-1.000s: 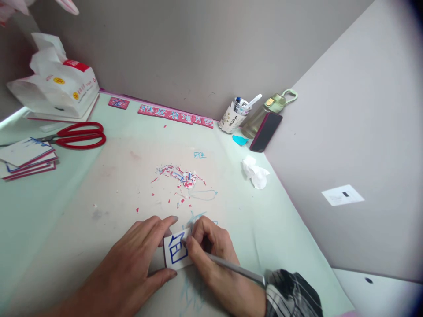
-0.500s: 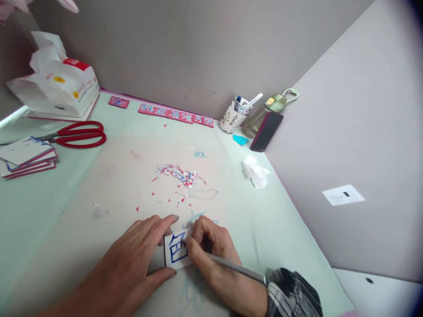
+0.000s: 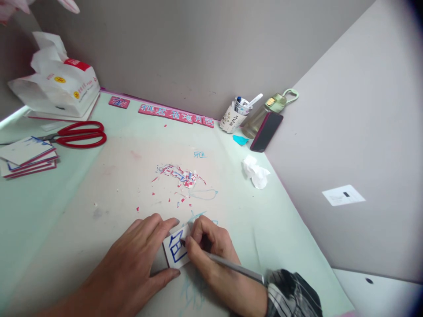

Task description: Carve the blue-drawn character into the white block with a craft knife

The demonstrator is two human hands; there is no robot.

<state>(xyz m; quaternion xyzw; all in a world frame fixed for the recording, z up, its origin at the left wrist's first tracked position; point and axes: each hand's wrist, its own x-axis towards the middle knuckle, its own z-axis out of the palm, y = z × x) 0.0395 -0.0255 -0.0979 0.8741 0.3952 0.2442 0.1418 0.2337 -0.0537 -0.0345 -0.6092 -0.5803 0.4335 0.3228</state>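
A small white card (image 3: pixel 174 260) lies on the table, marked with a blue character. My left hand (image 3: pixel 140 253) holds it from the left, fingers at its top edge and thumb at the bottom one. In my right hand (image 3: pixel 211 246), gripped like a pen, is a slim grey craft knife (image 3: pixel 236 267). Its dark tip meets the card's face near the blue strokes, and its handle slants back over my wrist. My right fingers cover the card's right side. Beyond the card lies a heap of red, white and blue shavings (image 3: pixel 180 174).
At left are red-handled scissors (image 3: pixel 82 134), stacked cards (image 3: pixel 28 156) and a tissue pack (image 3: pixel 66 86). Red character tiles (image 3: pixel 175 115) line the back wall. To the right stand a pen cup (image 3: pixel 233 116), a bottle (image 3: pixel 256 121), a phone (image 3: pixel 267 132) and crumpled tissue (image 3: pixel 256 172).
The card has turned slightly counter-clockwise between my hands. My left thumb has shifted a little to the right; the knife tip stays over the character.
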